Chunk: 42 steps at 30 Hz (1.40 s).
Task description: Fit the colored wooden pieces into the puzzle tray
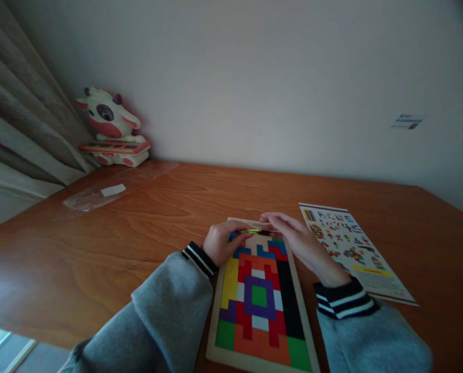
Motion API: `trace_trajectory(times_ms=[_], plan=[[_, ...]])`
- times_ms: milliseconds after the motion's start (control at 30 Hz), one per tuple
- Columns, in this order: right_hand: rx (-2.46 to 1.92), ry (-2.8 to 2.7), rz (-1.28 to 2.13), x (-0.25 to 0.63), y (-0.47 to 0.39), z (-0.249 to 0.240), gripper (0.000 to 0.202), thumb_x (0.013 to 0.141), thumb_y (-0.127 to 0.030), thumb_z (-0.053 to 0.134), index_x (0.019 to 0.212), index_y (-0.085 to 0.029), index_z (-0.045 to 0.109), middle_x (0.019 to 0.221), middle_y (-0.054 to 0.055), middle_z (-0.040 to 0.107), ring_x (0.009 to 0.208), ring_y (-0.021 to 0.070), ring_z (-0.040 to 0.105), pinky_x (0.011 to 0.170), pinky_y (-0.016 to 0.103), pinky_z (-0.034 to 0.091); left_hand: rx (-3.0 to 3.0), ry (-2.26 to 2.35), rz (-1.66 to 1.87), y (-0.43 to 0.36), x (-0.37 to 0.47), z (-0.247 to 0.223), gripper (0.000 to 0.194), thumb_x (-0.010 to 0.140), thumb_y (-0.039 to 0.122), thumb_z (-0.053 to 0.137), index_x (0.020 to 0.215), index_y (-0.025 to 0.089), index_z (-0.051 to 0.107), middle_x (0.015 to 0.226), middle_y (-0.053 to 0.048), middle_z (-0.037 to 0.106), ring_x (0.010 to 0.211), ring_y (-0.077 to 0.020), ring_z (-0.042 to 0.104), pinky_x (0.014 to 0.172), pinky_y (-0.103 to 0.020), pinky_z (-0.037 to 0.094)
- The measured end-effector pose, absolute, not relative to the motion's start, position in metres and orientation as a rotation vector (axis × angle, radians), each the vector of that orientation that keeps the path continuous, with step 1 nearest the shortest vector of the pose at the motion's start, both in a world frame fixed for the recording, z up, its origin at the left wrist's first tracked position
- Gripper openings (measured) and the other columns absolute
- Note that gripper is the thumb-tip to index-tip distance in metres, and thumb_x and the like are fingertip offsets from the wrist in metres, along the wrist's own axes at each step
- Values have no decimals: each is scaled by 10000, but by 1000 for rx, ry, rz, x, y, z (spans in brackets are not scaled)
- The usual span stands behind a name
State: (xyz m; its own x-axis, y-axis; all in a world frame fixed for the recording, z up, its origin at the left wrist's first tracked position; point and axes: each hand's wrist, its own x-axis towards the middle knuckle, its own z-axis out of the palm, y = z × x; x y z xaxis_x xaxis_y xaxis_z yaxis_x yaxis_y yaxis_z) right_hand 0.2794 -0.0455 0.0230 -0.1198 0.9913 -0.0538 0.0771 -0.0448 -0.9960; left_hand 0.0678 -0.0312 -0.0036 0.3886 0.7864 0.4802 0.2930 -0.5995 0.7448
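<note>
Both hands (220, 244) are over the far end of a block puzzle (231, 356).

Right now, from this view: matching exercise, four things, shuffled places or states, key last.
1. puzzle board
2. printed sheet
3. cow toy
4. clear plastic

A. against the wall, by the curtain
B. with a white label
C. holding coloured pieces
D. right of the board

1-C, 2-D, 3-A, 4-B
</note>
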Motion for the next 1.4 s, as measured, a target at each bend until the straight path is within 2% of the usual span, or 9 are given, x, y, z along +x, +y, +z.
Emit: trace_trajectory(times_ms=[100,267,467,633,800,967,1200,1300,1400], plan=[[-1416,-1919,869,290,-53,13,250,867,-434,623,998,-240,711,973,71,689,887,230,624,815,401,486,1957,1059,1094,-26,66,-12,213,885,319,625,1002,160,705,928,-63,753,799,-166,704,711,-245,565],[-1414,-2202,593,290,-63,11,225,797,-377,735,972,-238,717,989,69,644,977,247,593,870,408,460,1964,1130,1002,-23,66,-18,215,872,335,633,987,165,695,855,-42,748,727,-149,685,619,-218,535],[-1446,-2112,694,286,-62,6,193,775,-326,753,926,-230,683,978,45,653,917,212,605,816,365,473,2024,1169,962,-24,65,-15,196,874,324,629,981,175,698,846,-32,739,711,-139,671,605,-206,509],[-1439,-1925,933,290,-60,8,160,814,-357,690,872,-214,648,802,14,659,752,175,612,691,317,481,2021,1172,944,-23,64,-17,207,879,337,621,990,180,697,845,-30,735,713,-142,669,608,-209,511],[-1319,-1491,935,305,-52,10,346,832,-421,655,1123,-236,616,955,41,688,878,192,650,781,345,514,2023,1160,934,-24,64,-16,216,884,347,615,997,181,694,856,-28,732,711,-141,662,611,-213,509],[-1367,-1310,917,309,-48,9,314,768,-458,713,951,-204,688,977,74,721,911,217,667,842,378,523,2056,1177,929,-23,63,-16,235,881,360,617,1005,177,696,844,-35,725,698,-141,653,589,-210,496],[-1362,-1465,1080,299,-51,4,299,803,-448,679,958,-192,692,891,71,739,806,206,697,789,386,557,2077,1176,934,-25,64,-12,217,877,353,620,986,183,700,816,-28,728,676,-138,651,577,-211,498],[-1401,-1616,988,295,-51,0,259,847,-427,641,970,-211,714,939,66,745,847,213,693,807,390,547,2090,1177,960,-26,66,-10,196,867,338,632,966,184,700,787,-23,723,679,-142,653,582,-213,504],[-1485,-1764,780,292,-52,-1,228,872,-397,617,979,-230,730,907,57,734,792,212,672,752,380,533,2096,1184,956,-26,66,-9,175,866,310,635,966,182,701,792,-24,725,686,-142,657,613,-220,516]])
